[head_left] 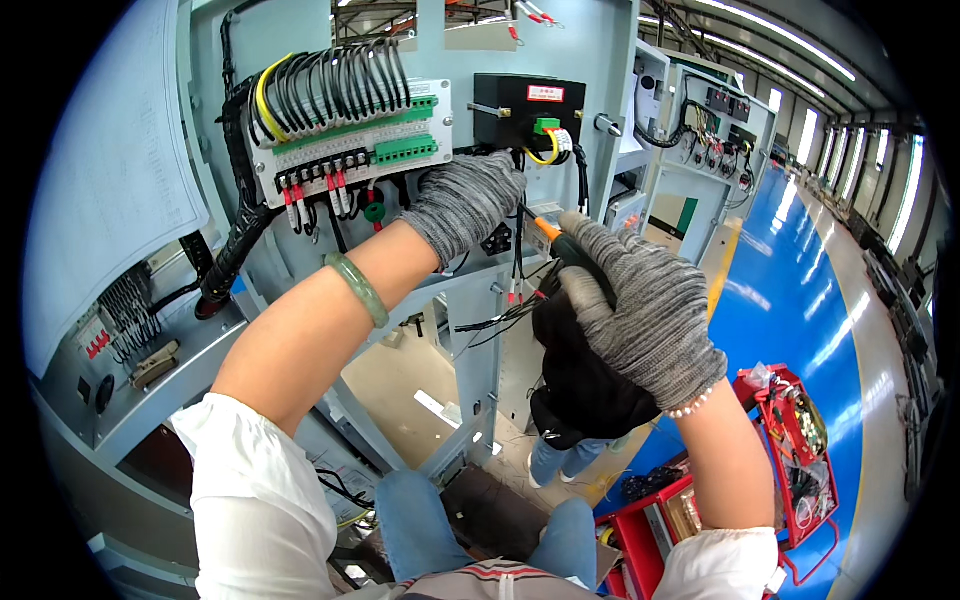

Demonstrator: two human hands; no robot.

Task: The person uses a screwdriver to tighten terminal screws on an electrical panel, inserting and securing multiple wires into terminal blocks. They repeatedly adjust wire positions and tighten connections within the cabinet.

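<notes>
My left hand (468,205), in a grey knit glove, reaches up to the panel with its fingers closed just below a black box-shaped device (528,108). Thin black wires (518,245) hang beside its fingertips; what the fingers pinch is hidden. In my right hand (655,305), gloved alike, is a screwdriver (548,229) with an orange and dark green handle, its front end pointing up-left toward those wires. A green plug (546,126) with yellow and white wires sits on the device. Left of it is a terminal board (350,145) with green connectors and looped black wires.
The grey cabinet frame (610,60) surrounds the work, with a large pale sheet (110,180) at left. Another person in jeans (562,458) is beyond my right hand. A red tool cart (800,450) stands lower right, beside the blue floor (800,300). Another wired cabinet (705,150) stands behind.
</notes>
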